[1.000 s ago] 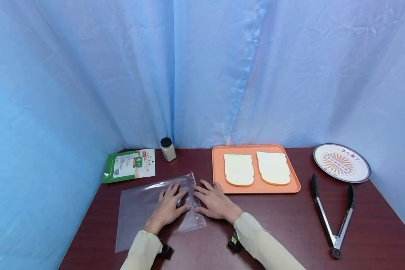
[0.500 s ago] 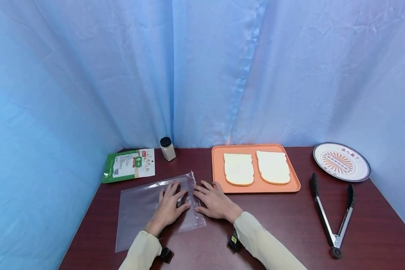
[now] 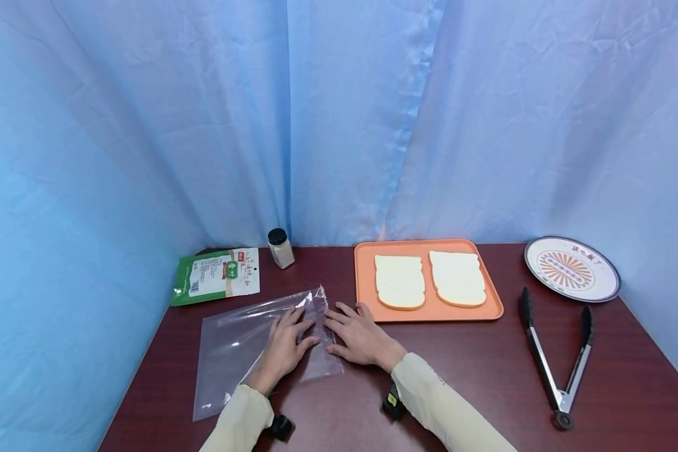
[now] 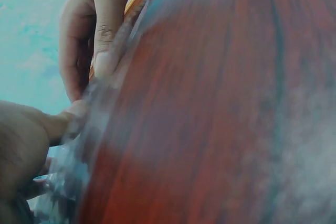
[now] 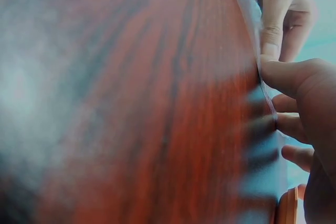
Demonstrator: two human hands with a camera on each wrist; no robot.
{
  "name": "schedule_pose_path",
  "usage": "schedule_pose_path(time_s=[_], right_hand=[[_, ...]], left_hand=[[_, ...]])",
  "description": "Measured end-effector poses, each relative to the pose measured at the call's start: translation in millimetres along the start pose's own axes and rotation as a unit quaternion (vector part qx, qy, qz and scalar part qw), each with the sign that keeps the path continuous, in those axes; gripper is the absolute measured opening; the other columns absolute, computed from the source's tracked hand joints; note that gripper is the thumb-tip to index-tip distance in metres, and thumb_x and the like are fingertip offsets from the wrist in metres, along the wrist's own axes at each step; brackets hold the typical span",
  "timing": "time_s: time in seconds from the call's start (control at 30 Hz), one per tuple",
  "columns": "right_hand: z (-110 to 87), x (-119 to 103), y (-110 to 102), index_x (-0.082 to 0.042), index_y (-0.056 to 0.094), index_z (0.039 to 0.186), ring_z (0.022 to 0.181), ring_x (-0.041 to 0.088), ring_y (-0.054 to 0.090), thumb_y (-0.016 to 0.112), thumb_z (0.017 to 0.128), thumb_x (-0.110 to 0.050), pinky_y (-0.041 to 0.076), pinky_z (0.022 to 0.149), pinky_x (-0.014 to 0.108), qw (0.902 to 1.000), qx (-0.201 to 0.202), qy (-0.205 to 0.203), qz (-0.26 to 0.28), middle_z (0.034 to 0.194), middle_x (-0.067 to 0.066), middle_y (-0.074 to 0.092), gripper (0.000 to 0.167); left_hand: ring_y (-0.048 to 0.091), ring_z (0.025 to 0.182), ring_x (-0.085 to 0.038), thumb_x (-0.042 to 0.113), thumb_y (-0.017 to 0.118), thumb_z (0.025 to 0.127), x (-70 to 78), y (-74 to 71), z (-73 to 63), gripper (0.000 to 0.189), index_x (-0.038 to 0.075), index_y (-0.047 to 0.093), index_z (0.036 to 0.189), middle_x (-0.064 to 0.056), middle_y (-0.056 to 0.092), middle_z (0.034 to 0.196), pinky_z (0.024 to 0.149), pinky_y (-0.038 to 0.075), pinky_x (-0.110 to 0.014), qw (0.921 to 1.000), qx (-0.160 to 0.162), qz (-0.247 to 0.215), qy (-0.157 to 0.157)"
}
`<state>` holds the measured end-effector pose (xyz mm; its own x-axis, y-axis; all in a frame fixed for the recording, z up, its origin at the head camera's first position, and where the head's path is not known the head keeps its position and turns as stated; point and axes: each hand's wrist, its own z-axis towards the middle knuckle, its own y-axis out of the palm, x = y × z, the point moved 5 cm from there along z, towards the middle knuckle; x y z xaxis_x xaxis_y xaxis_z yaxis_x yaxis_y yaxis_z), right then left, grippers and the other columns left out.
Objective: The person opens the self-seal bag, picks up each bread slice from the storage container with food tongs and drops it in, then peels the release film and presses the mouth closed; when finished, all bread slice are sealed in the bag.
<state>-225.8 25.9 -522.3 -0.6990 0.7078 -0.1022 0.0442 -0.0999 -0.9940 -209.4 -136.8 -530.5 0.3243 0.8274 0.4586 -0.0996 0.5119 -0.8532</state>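
Note:
A clear plastic bag [image 3: 226, 351] lies on the table in the left half of the head view. My left hand [image 3: 285, 345] rests on its right part, fingers spread and pointing forward. Fingertips of my right hand [image 3: 361, 339] touch the bag's crinkled right edge, with thumb and fingers apart. In the right wrist view, the fingers of the right hand [image 5: 320, 108] meet the thin film low over the table, the other hand just beyond. The left wrist view shows the left hand [image 4: 26, 145] at the film too, its lower fingers partly hidden.
Behind the right hand, an orange tray [image 3: 364, 314] bears two bread slices [image 3: 400, 282]. A green seasoning pouch [image 3: 215, 276] and a black-capped jar [image 3: 281, 250] stand at the back left. Tongs [image 3: 545, 370] lie spread at right, below a patterned plate [image 3: 604, 285]. Blue curtains enclose the table.
My left hand has shifted slightly, and the bag's film beneath it has puckered, with new bright creases near the wrist. The right hand stays at the bag's edge.

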Motion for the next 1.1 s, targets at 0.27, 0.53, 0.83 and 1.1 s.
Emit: schedule_pose_path(time_s=[0.27, 0.53, 0.83, 1.1], right_hand=[[0.3, -0.4, -0.5, -0.019, 0.055, 0.143, 0.148, 0.031, 0.039, 0.054, 0.099, -0.052, 0.031, 0.113, 0.060, 0.9999, -0.006, 0.001, 0.010, 0.156, 0.002, 0.047, 0.055], [1.0, 0.3, 1.6, -0.019, 0.054, 0.144, 0.148, 0.029, 0.039, 0.054, 0.099, -0.052, 0.030, 0.114, 0.060, 0.9999, -0.008, 0.008, 0.007, 0.157, 0.001, 0.046, 0.055], [1.2, 1.0, 2.5, -0.020, 0.054, 0.143, 0.148, 0.028, 0.040, 0.055, 0.098, -0.052, 0.030, 0.114, 0.058, 0.9999, -0.009, 0.011, 0.005, 0.157, 0.001, 0.046, 0.056], [1.3, 0.6, 1.8, -0.019, 0.054, 0.143, 0.148, 0.028, 0.040, 0.056, 0.098, -0.052, 0.030, 0.115, 0.059, 0.9999, -0.009, 0.012, 0.009, 0.157, 0.000, 0.046, 0.056]], left_hand=[[0.053, 0.135, -0.041, 0.021, 0.074, 0.088, 0.6, -3.1, 1.5, 0.025, 0.009, 0.078, 0.109, -0.020, 0.065, 0.135, 0.110, 0.038, -0.063, 0.9996, 0.029, 0.004, 0.001], [0.058, 0.128, -0.040, 0.015, 0.076, 0.086, 3.4, -9.4, 2.4, 0.018, 0.007, 0.079, 0.102, -0.019, 0.069, 0.127, 0.106, 0.044, -0.059, 0.9968, 0.078, 0.000, 0.019], [0.068, 0.107, -0.038, 0.002, 0.081, 0.077, 7.9, -22.1, 2.3, 0.016, 0.001, 0.079, 0.093, -0.015, 0.077, 0.101, 0.097, 0.051, -0.053, 0.9799, 0.179, -0.046, 0.074], [0.069, 0.105, -0.037, -0.001, 0.081, 0.077, 7.2, -27.7, 1.8, 0.017, -0.001, 0.078, 0.094, -0.015, 0.078, 0.096, 0.095, 0.054, -0.048, 0.9778, 0.187, -0.073, 0.059]])
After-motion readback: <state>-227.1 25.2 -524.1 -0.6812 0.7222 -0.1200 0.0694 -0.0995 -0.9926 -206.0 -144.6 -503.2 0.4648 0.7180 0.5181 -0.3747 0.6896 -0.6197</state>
